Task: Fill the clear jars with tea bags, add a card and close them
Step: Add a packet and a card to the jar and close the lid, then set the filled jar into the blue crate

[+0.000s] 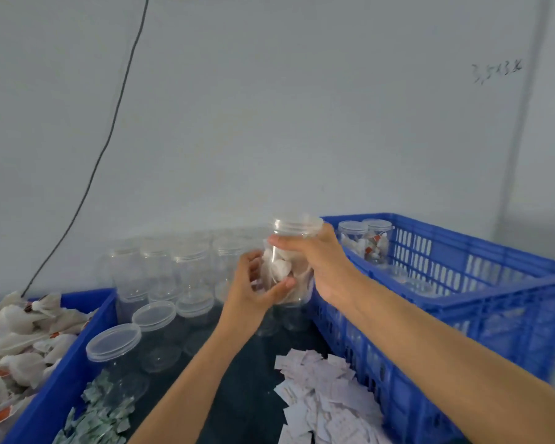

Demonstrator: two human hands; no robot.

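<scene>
A person held a clear round plastic jar (285, 267), packed with white paper tea bags and topped by a clear screw lid (297, 224), in both hands above the dark work surface (237, 363). The right hand (318, 261) wrapped its fingers round the jar's neck just under the lid, while the left hand (257, 283) cupped the lower body, thumb pressed to the wall; the two-handed grip seemed meant to steady the slippery container. Just to the right of the right hand stood a blue slotted plastic crate (462, 283), where two filled, lidded jars (366, 241) waited, suggesting the finished one was bound there. Left of and beyond the left hand, empty clear jars with lids (161, 277) were massed within reach. Farther left, a blue bin (77, 363) held loose tea bags (16, 347). Near the forearms lay white paper cards (324, 402) and greenish slips (100, 418). Whether a card sat inside the held jar could not be told.
</scene>
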